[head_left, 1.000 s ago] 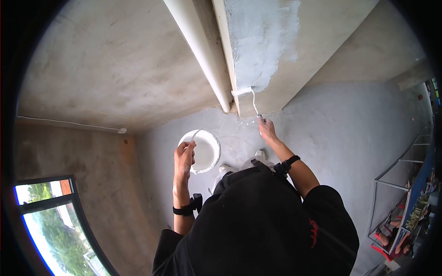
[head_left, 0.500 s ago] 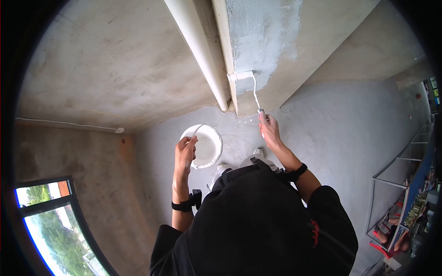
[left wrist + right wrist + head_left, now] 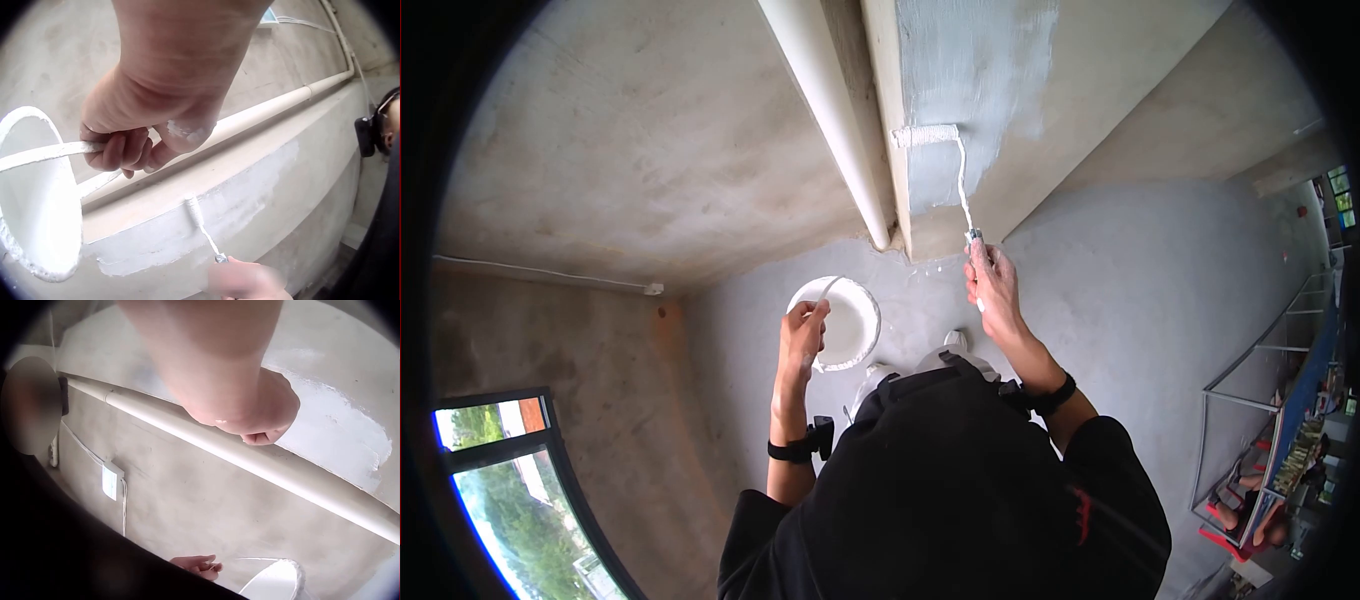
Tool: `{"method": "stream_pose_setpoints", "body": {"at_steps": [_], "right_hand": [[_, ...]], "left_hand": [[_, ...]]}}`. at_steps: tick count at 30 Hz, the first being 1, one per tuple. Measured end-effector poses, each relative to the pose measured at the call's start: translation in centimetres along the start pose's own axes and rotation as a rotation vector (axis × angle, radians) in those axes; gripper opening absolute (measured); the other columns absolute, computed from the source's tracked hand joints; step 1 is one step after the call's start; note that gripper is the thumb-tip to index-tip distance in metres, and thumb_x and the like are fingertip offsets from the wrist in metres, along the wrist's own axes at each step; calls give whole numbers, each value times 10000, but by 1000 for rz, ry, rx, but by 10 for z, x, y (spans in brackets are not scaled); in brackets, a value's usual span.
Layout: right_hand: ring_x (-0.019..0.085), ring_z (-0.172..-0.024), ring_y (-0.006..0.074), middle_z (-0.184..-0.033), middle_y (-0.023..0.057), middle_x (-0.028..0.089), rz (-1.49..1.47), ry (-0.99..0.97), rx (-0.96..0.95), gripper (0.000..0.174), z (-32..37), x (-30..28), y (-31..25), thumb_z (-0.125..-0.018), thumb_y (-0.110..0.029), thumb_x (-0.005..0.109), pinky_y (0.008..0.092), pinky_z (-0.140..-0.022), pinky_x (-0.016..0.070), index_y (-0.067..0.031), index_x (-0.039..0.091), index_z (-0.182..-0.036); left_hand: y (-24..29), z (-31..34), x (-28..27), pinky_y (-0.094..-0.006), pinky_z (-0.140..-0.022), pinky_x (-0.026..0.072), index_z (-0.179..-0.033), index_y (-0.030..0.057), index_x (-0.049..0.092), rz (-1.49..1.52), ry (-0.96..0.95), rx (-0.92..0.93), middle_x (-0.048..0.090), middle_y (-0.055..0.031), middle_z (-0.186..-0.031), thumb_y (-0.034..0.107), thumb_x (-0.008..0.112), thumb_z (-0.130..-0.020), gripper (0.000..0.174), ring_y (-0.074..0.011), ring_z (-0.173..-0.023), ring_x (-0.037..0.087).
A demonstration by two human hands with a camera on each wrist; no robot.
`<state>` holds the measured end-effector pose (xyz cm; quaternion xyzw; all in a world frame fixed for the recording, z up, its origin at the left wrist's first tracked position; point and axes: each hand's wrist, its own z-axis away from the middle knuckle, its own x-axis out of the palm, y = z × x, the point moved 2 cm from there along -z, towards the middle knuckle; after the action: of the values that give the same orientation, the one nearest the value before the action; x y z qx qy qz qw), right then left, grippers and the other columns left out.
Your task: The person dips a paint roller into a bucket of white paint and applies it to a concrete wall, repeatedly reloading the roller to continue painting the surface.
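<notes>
My right hand (image 3: 996,290) grips the handle of a paint roller (image 3: 925,136), whose white, paint-laden sleeve lies against a concrete pillar face. A wet, whitish paint patch (image 3: 980,75) spreads around and above the roller there. In the right wrist view the roller is hidden behind my hand (image 3: 269,412). My left hand (image 3: 800,340) holds the handle (image 3: 50,153) of a white bucket (image 3: 874,325), with fingers curled round it. The bucket's rim is smeared with white paint. White paint also marks the left hand (image 3: 150,119) near the thumb.
A pale pipe (image 3: 830,115) runs along the wall beside the pillar. Bare concrete wall stands to the left, with a window (image 3: 530,500) at lower left. On the right, a metal frame (image 3: 1200,450) stands near seated people and red chairs. White drips speckle the grey floor (image 3: 1100,300).
My right hand has pushed the roller up the pillar, away from the floor, leaving a fresh paint track below it. The left hand keeps its hold on the bucket's handle, nearly still.
</notes>
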<state>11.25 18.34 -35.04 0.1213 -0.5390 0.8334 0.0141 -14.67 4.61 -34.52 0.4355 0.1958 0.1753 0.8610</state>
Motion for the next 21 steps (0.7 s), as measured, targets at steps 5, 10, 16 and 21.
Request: {"method": "stream_pose_setpoints", "body": {"at_steps": [5, 10, 16, 21], "right_hand": [[344, -495, 3, -689, -60, 469, -71, -11, 25, 307, 11, 5, -16, -969, -405, 557, 180, -413, 259, -99, 559, -991], [341, -485, 4, -688, -56, 480, -67, 3, -8, 298, 15, 7, -24, -971, -392, 559, 182, -411, 260, -94, 570, -987], [341, -477, 6, -695, -49, 487, -131, -40, 0, 298, 23, 9, -32, -973, -381, 558, 183, -410, 264, -84, 570, -997], [346, -480, 6, -699, -47, 486, -99, -20, -24, 296, 28, 11, -33, -977, -377, 552, 183, -405, 261, -83, 562, -1010]], "left_hand": [[-2, -1, -1, -220, -415, 220, -885, -3, 586, 12, -8, 10, 377, 70, -605, 220, 610, -928, 229, -27, -474, 294], [-6, -4, -6, -237, -442, 317, -859, 18, 594, -6, -41, 10, 455, 30, -617, 284, 624, -901, 271, -56, -495, 386], [-1, -3, -5, -241, -446, 348, -850, 17, 608, -73, -22, 25, 489, 12, -623, 301, 634, -892, 289, -69, -494, 424], [-5, -6, -5, -242, -449, 360, -858, 15, 613, -48, -45, 42, 502, 5, -628, 307, 638, -888, 294, -75, -497, 438]]}}
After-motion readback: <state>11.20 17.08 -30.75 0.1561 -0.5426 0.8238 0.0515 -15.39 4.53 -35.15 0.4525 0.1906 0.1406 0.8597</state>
